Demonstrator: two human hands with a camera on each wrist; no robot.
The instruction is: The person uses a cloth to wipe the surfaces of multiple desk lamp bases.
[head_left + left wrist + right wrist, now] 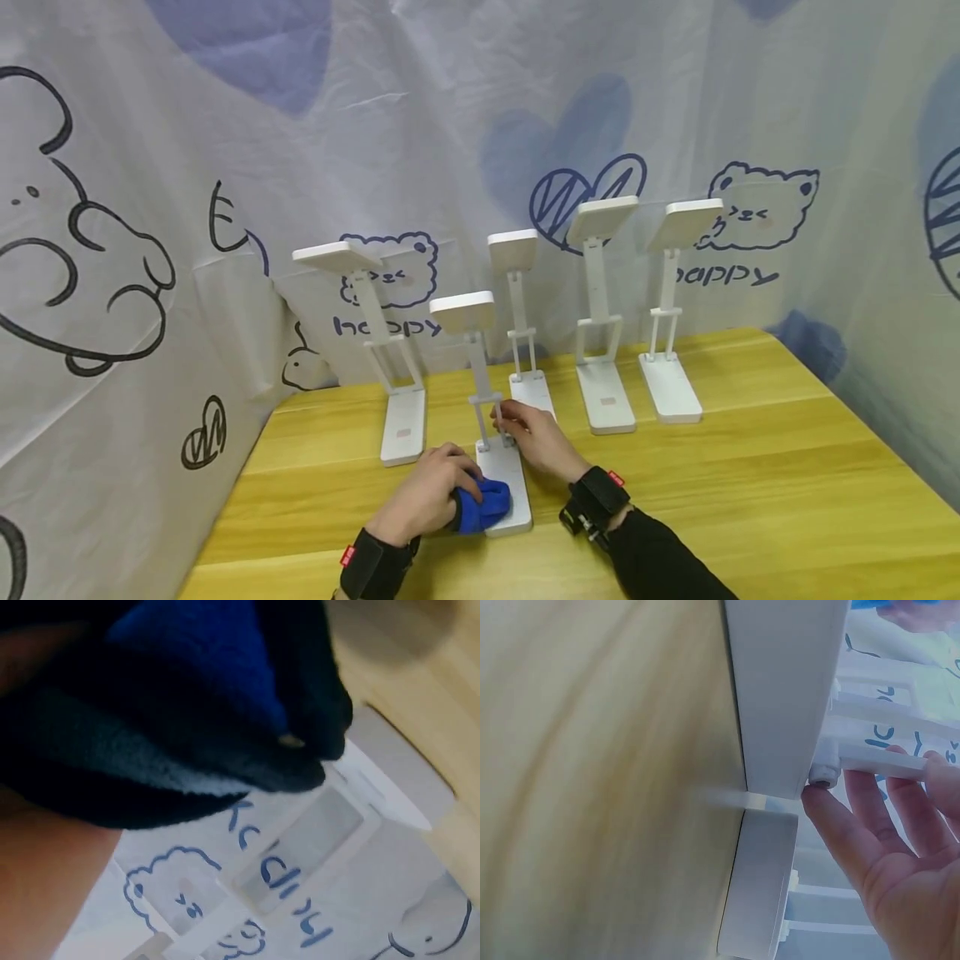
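Observation:
A white folding desk lamp (504, 475) stands at the front, its head tilted over the raised arm. On the near end of its base lies a folded blue cloth (486, 505), gripped by my left hand (431, 490). The left wrist view shows the cloth (202, 667) close up and dark. My right hand (542, 437) holds one of the lamp's thin support rods low down, by the hinge. In the right wrist view, the fingers (855, 840) curl around that rod (885, 761) beside the base (787, 690).
Several similar white lamps stand behind: one at left (405, 425), one directly behind (531, 387), and two at right, a nearer lamp (606, 396) and an outer lamp (670, 387). They share a yellow wood-grain table (750, 475). A printed curtain (450, 167) hangs behind and along the sides.

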